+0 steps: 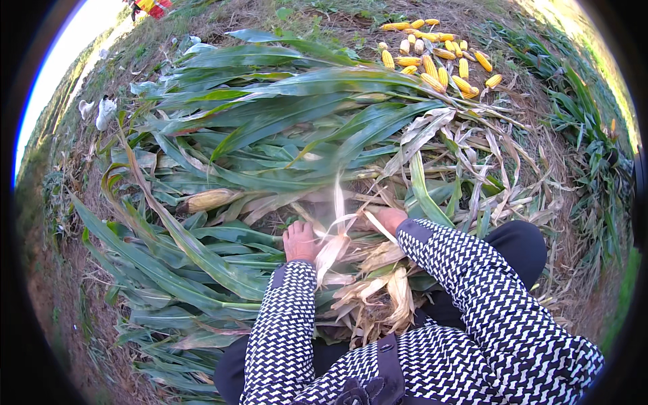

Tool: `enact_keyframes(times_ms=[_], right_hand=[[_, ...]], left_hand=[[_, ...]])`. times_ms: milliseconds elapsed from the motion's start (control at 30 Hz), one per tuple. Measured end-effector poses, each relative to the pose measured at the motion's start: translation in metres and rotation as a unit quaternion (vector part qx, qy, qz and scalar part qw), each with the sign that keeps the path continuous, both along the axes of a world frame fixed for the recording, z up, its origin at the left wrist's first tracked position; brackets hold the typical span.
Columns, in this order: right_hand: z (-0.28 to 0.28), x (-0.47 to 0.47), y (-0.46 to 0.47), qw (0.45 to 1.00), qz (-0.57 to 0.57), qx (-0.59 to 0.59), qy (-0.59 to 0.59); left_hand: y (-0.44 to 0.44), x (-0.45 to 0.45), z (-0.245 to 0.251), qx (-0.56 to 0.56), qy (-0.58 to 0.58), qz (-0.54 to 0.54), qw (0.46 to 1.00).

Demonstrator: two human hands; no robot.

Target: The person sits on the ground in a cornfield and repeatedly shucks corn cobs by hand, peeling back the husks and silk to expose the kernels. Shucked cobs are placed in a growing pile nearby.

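Observation:
My left hand [299, 242] lies low over the cornstalks with its fingers curled down. Green corn leaves [233, 235] run up to it from the left. Pale dry husks [334, 245] stand between my hands, blurred at their upper tips. My right hand [389, 220] reaches in among these husks, its fingers mostly hidden, and a pale strip [380, 228] crosses in front of it. What either hand grips cannot be made out. Below them, close to my lap, sits a bunch of loose brown husks [387, 298]. An unhusked corn ear [210, 200] lies up and left of my left hand.
Cut cornstalks with long green leaves [283, 116] spread across the ground before me. Bare yellow corn cobs [440, 63] lie scattered at the far right. White scraps [106, 113] dot the left side. More stalks [582, 111] line the right edge. My knee [521, 250] is bent beside my right arm.

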State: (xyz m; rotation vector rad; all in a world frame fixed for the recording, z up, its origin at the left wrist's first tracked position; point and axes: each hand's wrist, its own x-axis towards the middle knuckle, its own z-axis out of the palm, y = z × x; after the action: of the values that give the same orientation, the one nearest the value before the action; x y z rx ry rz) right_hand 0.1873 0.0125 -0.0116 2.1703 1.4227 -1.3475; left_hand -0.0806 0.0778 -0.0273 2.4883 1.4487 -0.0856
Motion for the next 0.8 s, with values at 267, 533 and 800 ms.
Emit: enact_keyframes(times_ms=[267,533,800], right_hand=[[-0.030,-0.005,-0.014,0.991,0.131,0.006,0.039],[-0.020,-0.005,-0.006,0.989,0.137,0.045,0.046],[-0.025,-0.009,-0.008,0.988,0.154,0.020,-0.006]], left_hand=[[0.003,0.003,-0.002,-0.285,0.024,0.069,0.956],[0.120,-0.045,-0.046,-0.009,-0.450,0.485,0.750],[0.221,-0.180,-0.016,-0.201,-0.690,0.570,0.397]])
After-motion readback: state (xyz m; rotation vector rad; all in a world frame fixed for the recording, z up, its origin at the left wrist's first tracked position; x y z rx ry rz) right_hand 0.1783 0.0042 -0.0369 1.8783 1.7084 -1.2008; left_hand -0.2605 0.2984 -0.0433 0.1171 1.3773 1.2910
